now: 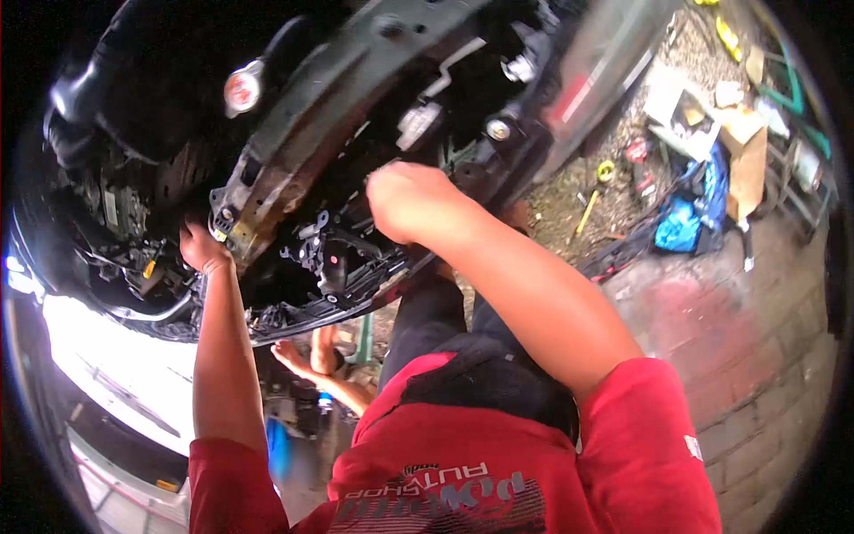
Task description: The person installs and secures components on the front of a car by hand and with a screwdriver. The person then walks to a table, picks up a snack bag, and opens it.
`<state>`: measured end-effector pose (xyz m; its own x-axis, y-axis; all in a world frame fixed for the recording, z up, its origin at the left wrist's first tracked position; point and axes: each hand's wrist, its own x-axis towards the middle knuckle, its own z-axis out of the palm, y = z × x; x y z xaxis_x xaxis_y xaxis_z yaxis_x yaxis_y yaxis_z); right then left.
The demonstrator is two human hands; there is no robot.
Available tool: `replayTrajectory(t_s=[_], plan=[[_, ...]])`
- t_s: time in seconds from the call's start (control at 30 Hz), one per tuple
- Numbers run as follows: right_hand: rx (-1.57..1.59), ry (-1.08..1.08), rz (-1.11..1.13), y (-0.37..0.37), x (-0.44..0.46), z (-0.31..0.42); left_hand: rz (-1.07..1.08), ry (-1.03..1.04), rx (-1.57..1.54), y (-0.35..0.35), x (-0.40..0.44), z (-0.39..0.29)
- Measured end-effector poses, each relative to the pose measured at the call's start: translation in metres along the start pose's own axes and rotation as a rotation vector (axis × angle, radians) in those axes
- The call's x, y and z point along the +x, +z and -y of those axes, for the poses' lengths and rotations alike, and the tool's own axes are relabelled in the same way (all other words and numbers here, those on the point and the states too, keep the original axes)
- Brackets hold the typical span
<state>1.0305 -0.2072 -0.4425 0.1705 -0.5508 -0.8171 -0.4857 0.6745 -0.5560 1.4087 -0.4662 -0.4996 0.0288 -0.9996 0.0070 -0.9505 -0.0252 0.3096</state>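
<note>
Under a raised car hood, both my arms reach into the front of an engine bay. My left hand (204, 248) is at the lower end of a worn metal crossmember (302, 125), beside a bolted bracket (226, 219). Its fingertips go into the dark behind the bracket, so what they touch is hidden. My right hand (411, 201) is closed with bent fingers above the front opening, right of a black latch-like mechanism (331, 258). Whatever it may hold is hidden by the hand. A hood latch or silver metal part (418, 125) sits just above it.
A radiator cap (242, 89) lies beyond the crossmember. On the ground at right are a red power tool (640, 165), a yellow-handled tool (587, 212), a blue plastic bag (679, 224) and a cardboard box (744, 165). Another person's bare limbs (325, 369) show below the bumper edge.
</note>
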Motion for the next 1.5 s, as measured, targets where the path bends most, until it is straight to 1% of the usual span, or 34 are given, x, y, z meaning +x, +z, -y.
replayTrajectory(t_s=[0.03,0.1,0.13,0.17,0.2,0.23,0.27,0.33,0.43,0.47,0.5,0.53,0.6,0.63,0.67,0.73,0.77,0.8,0.9,0.93,1.0,1.03,1.07,1.13,1.17,1.2,1.27,1.3,1.33,1.43,1.5], plan=[[0.060,-0.023,-0.080,0.006,0.000,-0.003,0.012,-0.028,0.079,-0.004,0.002,-0.002],[0.143,-0.063,-0.209,0.013,0.002,-0.006,0.018,0.007,0.112,-0.005,0.013,0.005],[0.133,-0.081,-0.169,0.005,-0.006,-0.005,0.025,0.029,0.118,-0.005,0.019,0.013],[0.094,-0.175,-0.215,0.012,-0.004,-0.009,0.027,0.052,0.129,-0.006,0.026,0.022],[0.051,-0.268,-0.263,0.017,0.000,-0.012,0.060,0.103,0.229,-0.007,0.035,0.030],[0.067,-0.273,-0.273,0.016,-0.001,-0.014,0.089,0.150,0.327,-0.009,0.044,0.038],[0.050,-0.292,-0.261,0.013,-0.005,-0.014,0.085,0.162,0.335,-0.012,0.053,0.045],[0.035,-0.315,-0.249,0.012,-0.009,-0.014,0.224,0.248,0.718,-0.014,0.067,0.055],[0.009,-0.314,-0.256,0.011,-0.007,-0.014,0.223,0.356,0.745,-0.017,0.065,0.053],[0.058,-0.245,-0.222,0.011,-0.004,-0.013,0.230,0.410,0.766,-0.017,0.062,0.051],[0.105,-0.178,-0.185,0.012,-0.002,-0.010,0.242,0.464,0.750,-0.017,0.061,0.053],[0.094,-0.187,-0.188,0.008,-0.002,-0.007,0.221,0.396,0.683,-0.016,0.055,0.050],[0.031,-0.153,-0.124,0.003,-0.007,-0.007,0.215,0.147,0.517,-0.012,0.044,0.037],[-0.027,-0.189,-0.125,-0.001,-0.015,-0.008,0.201,0.128,0.482,-0.012,0.037,0.034],[-0.040,-0.198,-0.125,-0.002,-0.014,-0.007,0.191,0.117,0.478,-0.011,0.035,0.029],[-0.017,-0.098,-0.105,0.001,-0.009,-0.004,0.117,0.117,0.428,-0.009,0.018,0.013],[-0.046,-0.082,-0.098,0.001,-0.009,-0.003,0.104,0.117,0.373,-0.015,0.000,-0.012],[-0.061,-0.040,-0.054,0.002,-0.003,-0.002,0.090,0.133,0.369,-0.014,-0.003,-0.014],[-0.091,0.016,-0.034,0.005,0.001,0.000,0.037,0.151,0.368,-0.017,-0.014,-0.036],[-0.105,0.031,-0.016,0.005,0.004,0.001,0.045,0.175,0.317,-0.017,-0.015,-0.038],[-0.171,0.049,-0.030,0.008,0.008,0.002,-0.040,0.220,0.156,-0.011,-0.022,-0.042],[-0.187,0.050,-0.023,0.014,0.014,-0.002,0.020,0.116,0.144,-0.012,-0.023,-0.043],[-0.207,0.050,-0.023,0.017,0.020,-0.005,-0.011,0.100,0.032,-0.010,-0.025,-0.046],[-0.217,0.058,-0.004,0.023,0.027,-0.012,0.025,0.033,0.101,-0.009,-0.022,-0.042],[-0.203,0.062,-0.005,0.022,0.026,-0.012,-0.010,0.045,0.124,-0.006,-0.022,-0.039],[-0.189,0.064,-0.003,0.019,0.026,-0.010,-0.056,0.075,0.047,-0.008,-0.028,-0.049],[-0.176,0.057,0.012,0.017,0.023,-0.008,-0.027,0.066,0.114,-0.010,-0.029,-0.053],[-0.191,0.000,-0.043,0.028,0.034,-0.028,-0.039,0.053,0.075,-0.010,-0.029,-0.056],[-0.186,-0.022,-0.059,0.026,0.030,-0.024,-0.047,0.042,0.038,-0.009,-0.030,-0.057],[-0.232,-0.019,-0.055,0.028,0.036,-0.029,-0.036,0.023,0.053,-0.013,-0.033,-0.063],[-0.137,0.062,0.028,0.026,0.034,-0.024,-0.027,-0.008,0.042,-0.016,-0.036,-0.070]])
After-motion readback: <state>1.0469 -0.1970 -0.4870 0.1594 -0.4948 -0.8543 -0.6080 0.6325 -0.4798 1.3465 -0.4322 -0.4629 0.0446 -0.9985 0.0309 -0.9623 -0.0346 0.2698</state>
